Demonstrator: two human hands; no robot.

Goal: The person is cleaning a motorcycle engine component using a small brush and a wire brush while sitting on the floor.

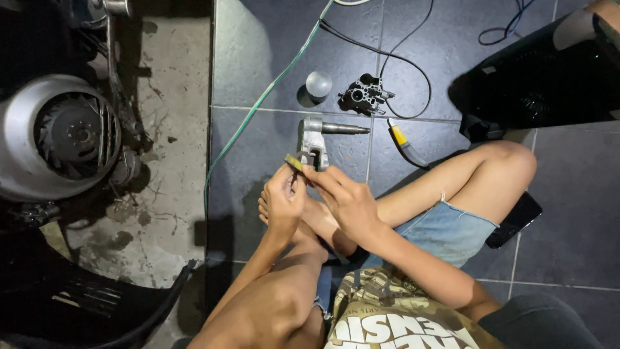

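My left hand and my right hand meet over my bare foot, and both pinch a small flat yellowish-green piece between their fingertips. Just beyond the fingers a grey metal bracket with a shaft lies on the dark floor tiles. I sit cross-legged on the floor in denim shorts.
A small black metal casting and a clear round cap lie further out. A yellow-handled tool, black cables, a green wire and a dark phone lie around. A scooter's engine fan housing stands at left.
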